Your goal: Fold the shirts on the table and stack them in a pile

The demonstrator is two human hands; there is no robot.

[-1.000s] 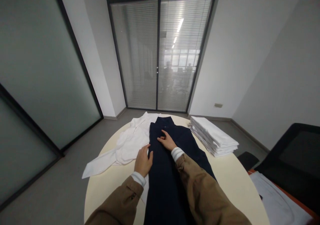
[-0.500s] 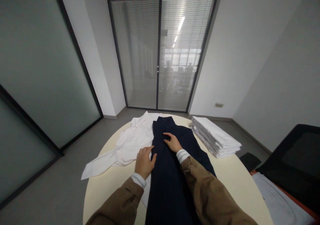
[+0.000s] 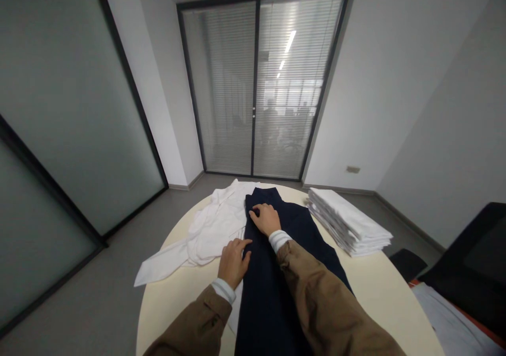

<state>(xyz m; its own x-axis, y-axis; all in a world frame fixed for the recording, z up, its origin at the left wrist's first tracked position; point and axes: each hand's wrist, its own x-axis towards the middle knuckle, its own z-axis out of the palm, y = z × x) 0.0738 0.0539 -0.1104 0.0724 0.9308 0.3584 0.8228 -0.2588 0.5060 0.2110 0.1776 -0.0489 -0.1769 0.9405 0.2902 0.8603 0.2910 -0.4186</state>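
A navy garment (image 3: 261,303) lies lengthwise down the middle of the round table, its narrower end at the far side. My right hand (image 3: 266,219) rests on its upper left part, fingers bent and thumb apart, with a gap between them. By the garment's left edge is my left hand (image 3: 234,263), thumb and fingers spread, fingertips at the edge. A crumpled white shirt (image 3: 216,220) lies to the left with one sleeve stretched toward the table's left edge. Some white cloth shows beside the navy garment near my left wrist.
On the right of the round cream table (image 3: 379,292) sits a stack of folded white cloths (image 3: 351,216). A black chair (image 3: 474,261) stands at the right, with pale cloth (image 3: 454,319) on its seat. Beyond the table are glass doors (image 3: 253,92) with blinds.
My right hand has moved left and slightly away from me across the navy garment. My left hand stays at its left edge. The whole view has shifted slightly.
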